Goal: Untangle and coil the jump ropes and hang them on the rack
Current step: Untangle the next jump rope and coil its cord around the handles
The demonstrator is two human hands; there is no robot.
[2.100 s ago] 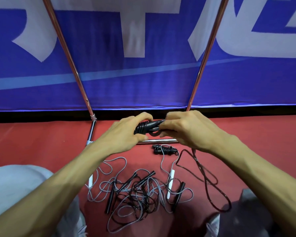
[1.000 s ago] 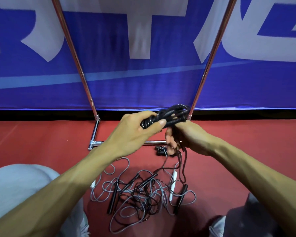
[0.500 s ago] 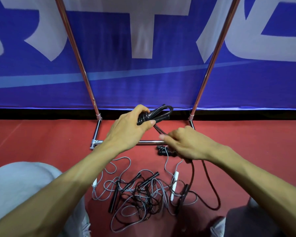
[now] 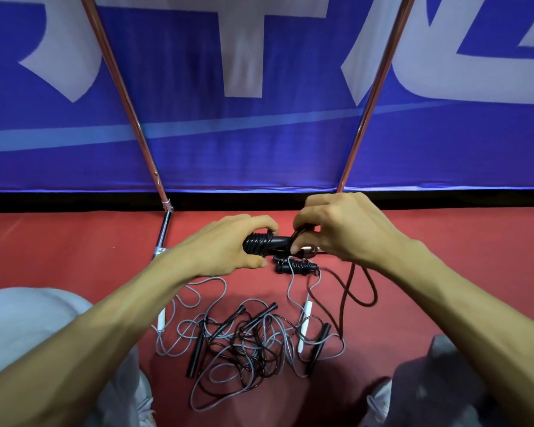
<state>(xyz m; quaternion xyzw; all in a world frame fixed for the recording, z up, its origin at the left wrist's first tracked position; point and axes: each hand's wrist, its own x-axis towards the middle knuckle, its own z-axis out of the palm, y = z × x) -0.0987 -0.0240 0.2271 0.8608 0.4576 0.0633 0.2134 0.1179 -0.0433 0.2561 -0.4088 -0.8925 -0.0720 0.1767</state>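
My left hand (image 4: 228, 245) grips the black handles of a black jump rope (image 4: 265, 243), with several turns of cord wound around them. My right hand (image 4: 342, 229) pinches the same rope's cord just right of the handles. The loose tail of that cord (image 4: 349, 291) hangs down to the floor in a loop. A second coiled black rope (image 4: 296, 266) lies on the red floor just below my hands. Nearer to me lies a tangled pile (image 4: 247, 343) of grey and black ropes with black and white handles. The rack's two copper poles (image 4: 127, 97) rise ahead.
The rack's chrome base bar (image 4: 162, 235) lies on the red floor (image 4: 59, 248) at the left. A blue banner with white letters (image 4: 244, 118) hangs close behind the rack. My knees in grey trousers (image 4: 25, 331) flank the pile on both sides.
My right hand has risen from below the handles to beside them, drawing the cord up. My left hand has lowered slightly, and more turns lie around the handles.
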